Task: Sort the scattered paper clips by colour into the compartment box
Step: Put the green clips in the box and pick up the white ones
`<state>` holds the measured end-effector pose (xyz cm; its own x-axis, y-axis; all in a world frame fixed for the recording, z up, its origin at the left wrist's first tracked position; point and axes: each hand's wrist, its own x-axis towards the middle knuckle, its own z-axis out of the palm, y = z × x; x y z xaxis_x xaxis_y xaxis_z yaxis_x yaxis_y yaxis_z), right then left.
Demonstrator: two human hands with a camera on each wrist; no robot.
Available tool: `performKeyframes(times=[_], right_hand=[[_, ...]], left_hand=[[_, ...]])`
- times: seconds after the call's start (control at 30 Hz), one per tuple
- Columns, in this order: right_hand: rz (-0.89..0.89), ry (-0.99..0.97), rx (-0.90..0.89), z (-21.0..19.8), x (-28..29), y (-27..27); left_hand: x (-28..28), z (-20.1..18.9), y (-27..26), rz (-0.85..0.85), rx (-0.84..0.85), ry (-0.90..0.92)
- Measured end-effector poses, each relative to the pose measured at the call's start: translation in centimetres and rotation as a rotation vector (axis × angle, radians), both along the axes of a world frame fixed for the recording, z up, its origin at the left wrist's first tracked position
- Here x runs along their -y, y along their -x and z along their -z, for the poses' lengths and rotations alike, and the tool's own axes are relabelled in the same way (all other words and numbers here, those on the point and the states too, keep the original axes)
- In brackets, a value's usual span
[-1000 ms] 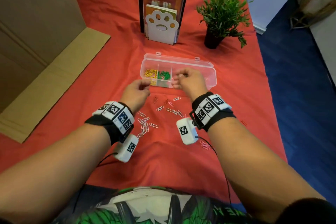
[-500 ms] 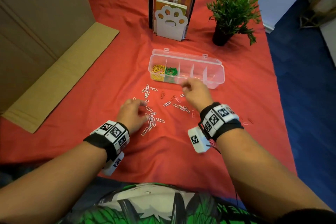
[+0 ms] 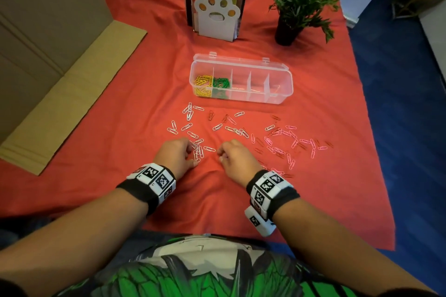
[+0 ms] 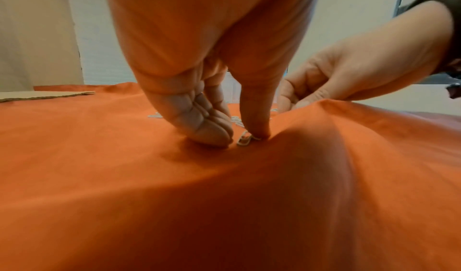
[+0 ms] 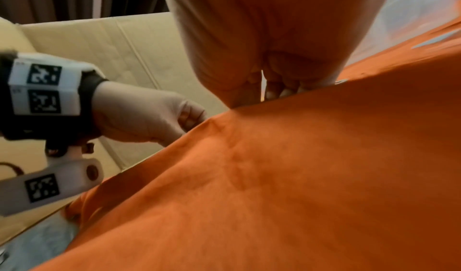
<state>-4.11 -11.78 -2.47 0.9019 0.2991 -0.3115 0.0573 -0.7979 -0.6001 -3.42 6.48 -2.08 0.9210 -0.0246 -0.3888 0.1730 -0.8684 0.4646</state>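
From the head view I see my left hand knuckles-up on the red cloth, fingers curled down into a cluster of white paper clips. My right hand sits just beside it, fingers bent under. The clear compartment box lies beyond both hands with yellow clips in its leftmost cell and green clips in the next; what lies in the other cells is too faint to call. Pink and red clips are scattered to the right. Farther back stand a paw-shaped bookend and a potted plant, with flattened cardboard on the left.

Left wrist view — the thumb presses one white clip against the cloth while the curled fingers close in beside it; not yet lifted.

Right wrist view — the fingertips dip behind a raised fold of cloth, so I cannot tell whether they hold anything. The image is soft.
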Motion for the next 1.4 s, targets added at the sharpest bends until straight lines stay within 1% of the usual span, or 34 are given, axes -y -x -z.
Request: performKeyframes(times=[0.13, 0.23, 0.33, 0.43, 0.53, 0.63, 0.8, 0.93, 1.07, 1.1, 1.13, 1.2, 1.33, 1.4], right_hand=[[-0.089, 0.063, 0.076, -0.3, -2.1, -0.7], [-0.144, 0.162, 0.179, -0.6, -3.1, -1.2], [-0.261, 0.276, 0.247, -1.0, -4.0, -1.2], [-0.295, 0.347, 0.266, -1.4, -4.2, -1.1], [-0.264, 0.387, 0.227, -1.2, -3.8, -1.1], [-0.166, 0.325, 0.127, -0.8, -2.7, -1.4], [-0.108, 0.274, -0.023, -0.5, -0.8, -1.2], [0.016, 0.066, -0.135, -1.3, -0.1, -1.5], [0.263, -0.172, -0.348, -1.7, -1.0, -2.4], [0.292, -0.2, -0.374, -1.7, -1.5, -2.6], [0.275, -0.197, -0.366, -1.6, -1.9, -2.9], [0.196, -0.133, -0.311, -1.7, -2.9, -3.3], [-0.058, 0.166, -0.144, -1.2, -4.9, -3.5], [-0.086, 0.249, -0.068, -0.9, -5.8, -3.1]], left_hand=[[-0.4, 0.0, 0.6, 0.039, -0.011, -0.036], [-0.6, 0.1, 0.9, 0.054, -0.03, -0.051], [-0.5, 0.0, 1.0, 0.081, -0.035, -0.063], [-0.4, 0.1, 0.9, 0.092, -0.042, -0.062], [-0.4, 0.1, 0.5, 0.099, -0.027, -0.068], [-0.5, 0.2, 0.4, 0.132, 0.002, -0.099], [-0.1, -0.1, 0.1, 0.23, -0.034, -0.268], [0.3, -0.4, -0.2, 0.247, -0.083, -0.292], [0.3, -0.3, -0.2, 0.254, -0.103, -0.283], [0.4, -0.2, -0.1, 0.256, -0.104, -0.282], [0.4, -0.2, 0.0, 0.258, -0.102, -0.282], [0.4, -0.2, 0.2, 0.253, -0.09, -0.278], [-0.4, -0.1, 0.2, 0.199, -0.039, -0.285], [-1.1, -0.2, 0.3, 0.189, -0.042, -0.335]])
